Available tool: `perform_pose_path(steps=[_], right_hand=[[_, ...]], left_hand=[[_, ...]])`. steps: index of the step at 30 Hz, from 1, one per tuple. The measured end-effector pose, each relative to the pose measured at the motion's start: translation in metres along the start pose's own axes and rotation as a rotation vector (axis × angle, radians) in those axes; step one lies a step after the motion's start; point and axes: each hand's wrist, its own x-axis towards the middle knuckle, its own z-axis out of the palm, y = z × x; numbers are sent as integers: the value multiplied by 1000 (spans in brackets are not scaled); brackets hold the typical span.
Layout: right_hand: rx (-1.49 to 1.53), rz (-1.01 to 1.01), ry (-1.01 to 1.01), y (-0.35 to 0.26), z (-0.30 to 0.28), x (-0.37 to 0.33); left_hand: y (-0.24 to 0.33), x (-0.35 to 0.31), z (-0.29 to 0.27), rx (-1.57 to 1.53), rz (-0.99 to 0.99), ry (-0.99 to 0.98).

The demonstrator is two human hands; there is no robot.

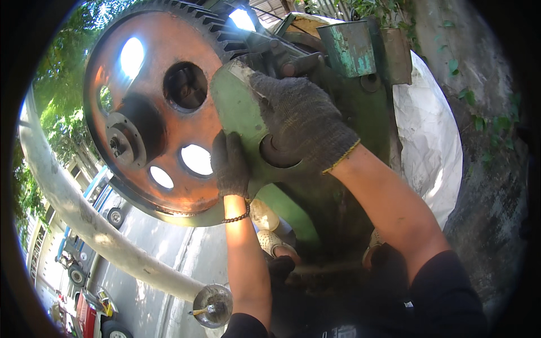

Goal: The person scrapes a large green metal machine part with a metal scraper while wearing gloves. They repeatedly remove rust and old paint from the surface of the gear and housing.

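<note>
Green part: a thick green metal piece [239, 107] stands upright in front of the person, right beside the big wheel. It has a rounded top and a round hole [280, 152] lower down.
Left hand: this hand [230, 166] wears a dark grey glove. Its fingers point up, almost straight, against the left edge of the green metal piece. I cannot tell if it grips the edge.
Right hand: this hand [307, 118] wears a dark grey glove too, with a yellow edge. It is partly curled over the green metal piece, fingertips near a pale patch [241, 71] at the top. I cannot tell if it holds anything.
Big wheel: an orange wheel [149, 84] with holes, a dark round middle [135, 132] and teeth [197, 14] along its rim.
Left wrist: a dark bead bracelet [236, 218].
Bucket: a green metal bucket [346, 49] with chipped paint, up behind the right hand.
Bowl: a round metal bowl [221, 293] with a yellow-handled tool [204, 310] in it, near the left elbow.
Pipe: a fat, pale pipe [107, 239], beside the road [135, 265].
Right side: a white sheet [425, 146] by a grey wall [484, 186].
</note>
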Motion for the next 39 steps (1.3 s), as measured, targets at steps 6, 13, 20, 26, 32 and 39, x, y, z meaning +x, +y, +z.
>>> perform_pose_path(steps=[6,13,20,26,32,39], right_hand=[[-119,-39,-90,8,-13,15],[-165,-242,-130,27,-19,43],[-128,-594,-104,36,-9,78],[201,-277,-73,31,-18,-14],[457,424,-853,8,-19,-286],[188,506,-1255,23,-7,-465]], left_hand=[[0,1,1,-80,37,9],[6,0,-3,-26,41,-23],[11,-3,-3,-5,-55,-6],[-21,-9,-31,-598,-138,93],[-79,-104,-77,-109,-128,174],[-112,-283,-31,583,-76,-1055]])
